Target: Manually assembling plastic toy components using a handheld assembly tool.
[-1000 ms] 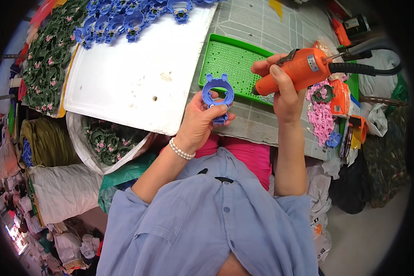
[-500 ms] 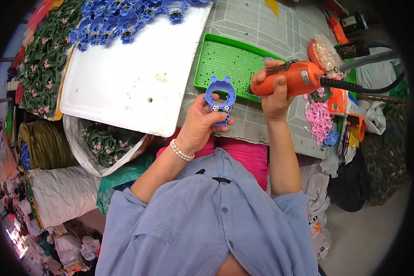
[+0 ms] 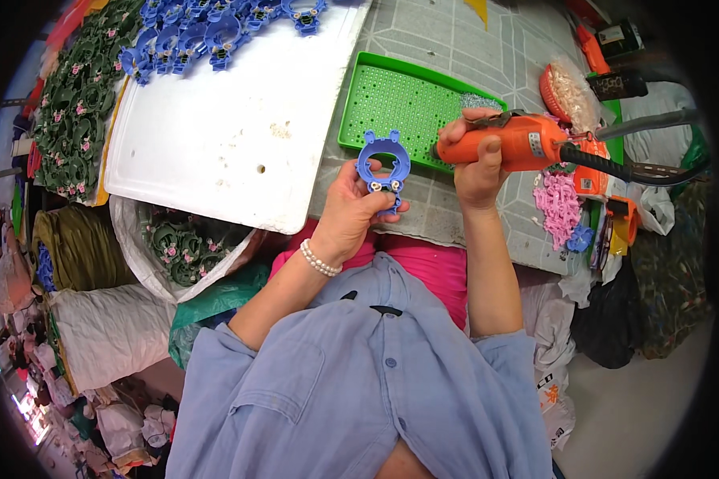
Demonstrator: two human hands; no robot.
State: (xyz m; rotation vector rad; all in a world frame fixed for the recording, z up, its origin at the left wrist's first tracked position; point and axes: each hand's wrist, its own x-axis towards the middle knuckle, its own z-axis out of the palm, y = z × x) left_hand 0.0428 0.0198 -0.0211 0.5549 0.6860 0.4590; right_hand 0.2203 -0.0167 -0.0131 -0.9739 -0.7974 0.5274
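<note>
Between the thumb and fingers of my left hand (image 3: 353, 209) is a blue plastic ring-shaped part (image 3: 385, 184), held upright with two small knobs at its top. Two pale round spots show below its opening. My right hand (image 3: 479, 182) is wrapped round an orange electric screwdriver (image 3: 515, 142), which lies sideways with its dark nose toward the blue part, a short gap apart. A cable and a hook trail from its rear end. Behind both hands lies a green perforated tray (image 3: 399, 100), with small silvery bits (image 3: 481, 101) at its right end.
A white board (image 3: 224, 152) covers the left, with several blue parts (image 3: 192, 40) at its far edge. Green parts with pink bits (image 3: 80, 120) are heaped farther left. A red basket (image 3: 553, 92), pink pieces (image 3: 558, 206) and a thick hose (image 3: 647, 121) are at the right.
The view has shifted slightly. Both hands keep their grips, and the screwdriver's rear end and cable sit a little lower in the picture.
</note>
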